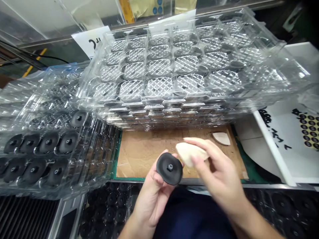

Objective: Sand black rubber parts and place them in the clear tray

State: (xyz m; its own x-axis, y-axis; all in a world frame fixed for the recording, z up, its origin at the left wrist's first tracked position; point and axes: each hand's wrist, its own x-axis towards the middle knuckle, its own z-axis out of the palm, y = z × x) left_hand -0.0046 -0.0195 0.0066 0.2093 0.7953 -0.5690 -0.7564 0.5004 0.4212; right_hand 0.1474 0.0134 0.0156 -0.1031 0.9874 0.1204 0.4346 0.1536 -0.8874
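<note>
My left hand [157,192] is closed on a black round disc [169,169], holding it by the rim with its face turned up. A small metal-looking nut or stud sits at the disc's middle. Just to the right, my right hand [219,169] pinches a cream pad [189,153], perhaps folded cloth or sponge, between thumb and fingers. The pad's left end is close to the disc's upper right edge; I cannot tell whether they touch. Below both hands is a brown cardboard sheet [139,149] on the bench.
Stacked transparent plastic trays [159,88] stand behind the cardboard. At left, another tray [32,156] holds several black discs [48,142]. A pale quarter-round piece [221,138] lies on the cardboard. A white box [281,159] with round stickers [310,129] stands at right. More discs [109,212] sit lower down.
</note>
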